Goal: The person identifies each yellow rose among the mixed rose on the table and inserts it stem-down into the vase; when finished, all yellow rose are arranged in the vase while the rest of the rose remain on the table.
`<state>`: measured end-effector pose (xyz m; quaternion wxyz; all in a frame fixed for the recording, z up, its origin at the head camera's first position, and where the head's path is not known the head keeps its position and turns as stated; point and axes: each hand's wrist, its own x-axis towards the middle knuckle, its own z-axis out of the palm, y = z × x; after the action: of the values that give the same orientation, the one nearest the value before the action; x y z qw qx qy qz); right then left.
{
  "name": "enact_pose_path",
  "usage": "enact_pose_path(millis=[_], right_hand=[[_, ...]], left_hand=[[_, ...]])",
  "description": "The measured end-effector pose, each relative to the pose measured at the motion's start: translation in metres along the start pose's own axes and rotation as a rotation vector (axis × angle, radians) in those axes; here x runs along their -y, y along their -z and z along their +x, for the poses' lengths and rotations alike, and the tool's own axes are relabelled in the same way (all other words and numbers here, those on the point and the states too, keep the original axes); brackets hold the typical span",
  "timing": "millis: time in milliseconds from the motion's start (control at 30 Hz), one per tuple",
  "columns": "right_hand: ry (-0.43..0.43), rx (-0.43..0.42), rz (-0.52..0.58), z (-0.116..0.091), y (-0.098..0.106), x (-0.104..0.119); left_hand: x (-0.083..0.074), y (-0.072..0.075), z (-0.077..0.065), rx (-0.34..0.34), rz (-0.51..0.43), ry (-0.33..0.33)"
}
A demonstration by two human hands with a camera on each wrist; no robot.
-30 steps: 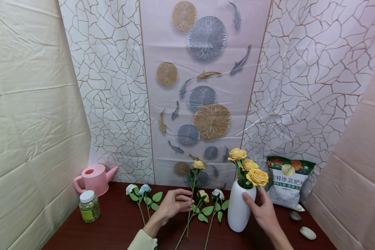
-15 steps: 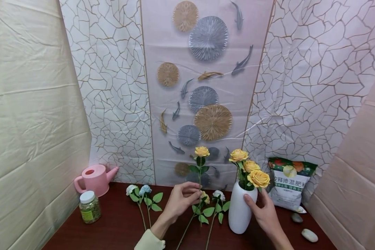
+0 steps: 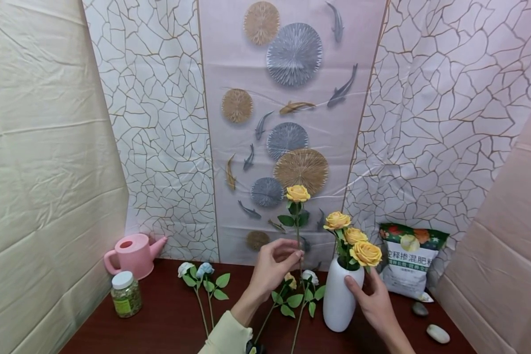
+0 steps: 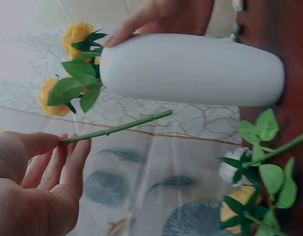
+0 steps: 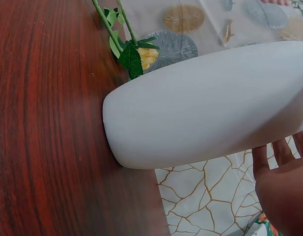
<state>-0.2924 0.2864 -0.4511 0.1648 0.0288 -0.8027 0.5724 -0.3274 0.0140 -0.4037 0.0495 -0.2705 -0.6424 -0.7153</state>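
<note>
In the head view my left hand (image 3: 271,268) pinches the green stem of a yellow rose (image 3: 298,193), held upright above the table. The left wrist view shows the stem's lower end (image 4: 141,121) poking out past the fingertips, apart from the vase. A white vase (image 3: 341,302) stands on the table with several yellow roses (image 3: 354,236) in its mouth. My right hand (image 3: 376,302) grips it near the top from the right, thumb in front. In the right wrist view its fingers (image 5: 284,152) lie against the vase's side.
On the table lie a yellow rose (image 3: 290,280), a white rose (image 3: 310,277), and white and blue flowers (image 3: 205,269). A pink watering can (image 3: 134,255) and a jar (image 3: 126,295) stand left. A fertilizer bag (image 3: 409,260) and two stones (image 3: 438,334) are right.
My left hand has lifted the yellow rose up and to the right, toward the vase, and the stem has turned upright. My right hand and the vase have stayed in place.
</note>
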Motion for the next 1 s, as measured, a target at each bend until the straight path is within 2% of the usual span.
enact_pose_path(millis=[233, 400, 600, 867, 1000], right_hand=[[-0.007, -0.003, -0.004, 0.0, 0.001, 0.0], [-0.016, -0.007, -0.008, 0.0, 0.002, 0.001], [-0.014, -0.004, -0.007, -0.001, 0.003, 0.003], [-0.008, 0.008, 0.007, -0.003, 0.001, 0.001], [-0.009, 0.01, 0.009, -0.002, 0.003, 0.001]], left_hand=[[-0.026, -0.014, 0.017, -0.079, -0.147, -0.064], [-0.038, -0.029, 0.025, -0.116, -0.212, -0.113], [-0.041, -0.042, 0.029, -0.142, -0.256, -0.134], [-0.039, -0.045, 0.031, -0.175, -0.252, -0.155], [-0.039, -0.047, 0.034, -0.161, -0.262, -0.162]])
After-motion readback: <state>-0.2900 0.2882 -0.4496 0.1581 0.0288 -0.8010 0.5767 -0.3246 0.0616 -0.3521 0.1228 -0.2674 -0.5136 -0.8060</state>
